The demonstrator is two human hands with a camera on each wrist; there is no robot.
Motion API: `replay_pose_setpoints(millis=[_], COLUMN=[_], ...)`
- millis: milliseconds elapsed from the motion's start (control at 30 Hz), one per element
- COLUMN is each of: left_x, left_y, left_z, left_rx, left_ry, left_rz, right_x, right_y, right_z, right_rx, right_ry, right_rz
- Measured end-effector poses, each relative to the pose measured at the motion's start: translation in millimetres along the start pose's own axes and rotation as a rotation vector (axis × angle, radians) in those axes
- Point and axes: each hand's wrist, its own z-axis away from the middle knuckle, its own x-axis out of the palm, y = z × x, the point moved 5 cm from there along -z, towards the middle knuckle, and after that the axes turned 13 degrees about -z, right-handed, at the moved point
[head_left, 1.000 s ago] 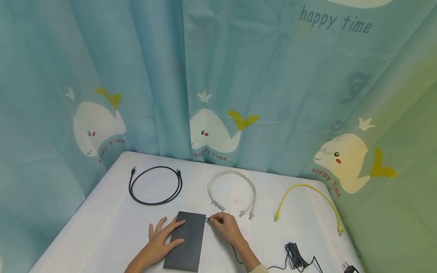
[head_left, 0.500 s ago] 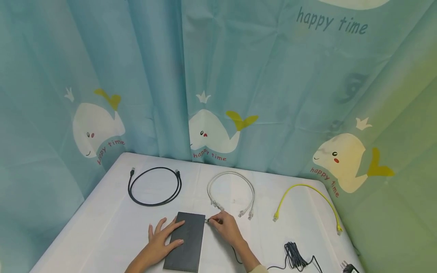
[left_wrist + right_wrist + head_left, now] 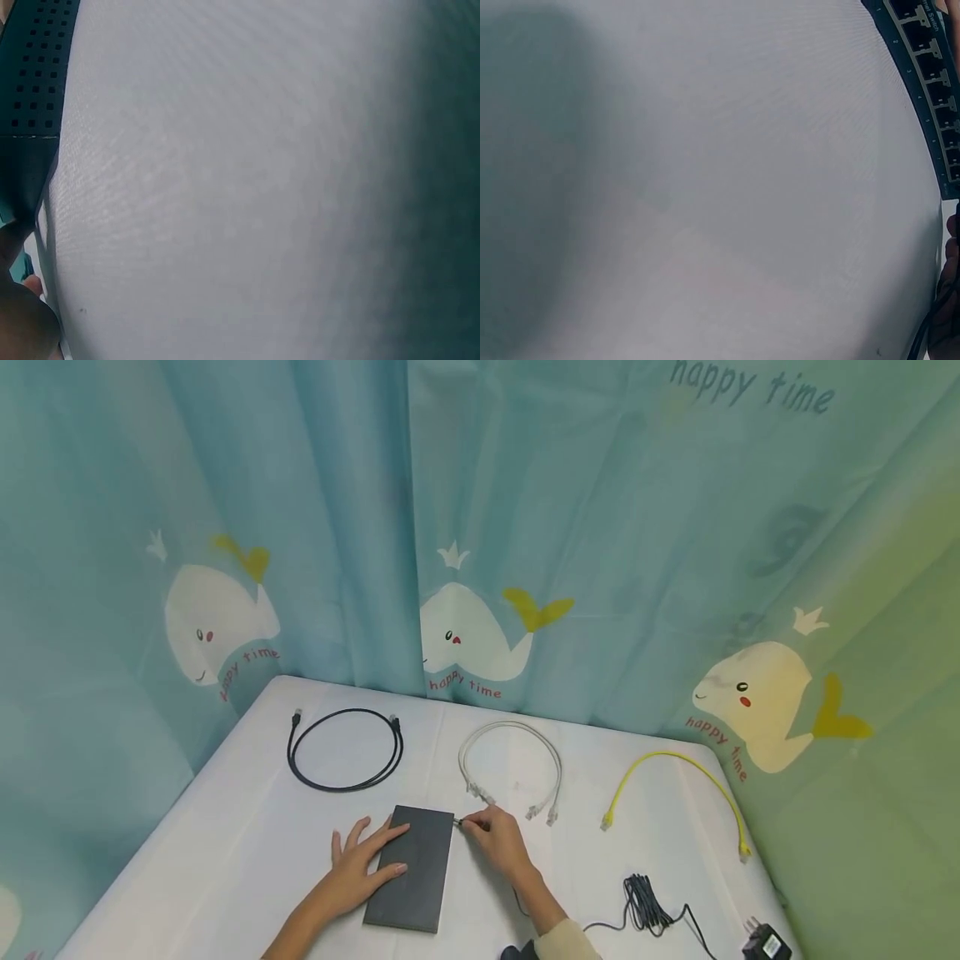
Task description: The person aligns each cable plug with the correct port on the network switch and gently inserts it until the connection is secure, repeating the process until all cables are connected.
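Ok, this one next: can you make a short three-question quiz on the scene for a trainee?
1. Multiple choice. The left hand rests on:
A) the coiled cord
B) the dark box
C) the power adapter

2. True or false. The right hand pinches a small connector at the dark box's right edge.

3. Fill in. In the back row, the cable just right of the white cables is coloured ____.

Key: 1. B; 2. true; 3. yellow
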Motion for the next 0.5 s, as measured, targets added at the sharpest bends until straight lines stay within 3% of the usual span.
replay_pose_setpoints(millis=[500], left_x=[-2.7], left_y=[2.0], left_z=[-1.8], left_rx=[-0.012], left_ry=[-0.017], left_rz=[-0.02], right_x=[1.7], right_y=[2.5], right_z=[-1.9], right_rx=[-0.027], right_ry=[-0.049], right_rz=[0.012])
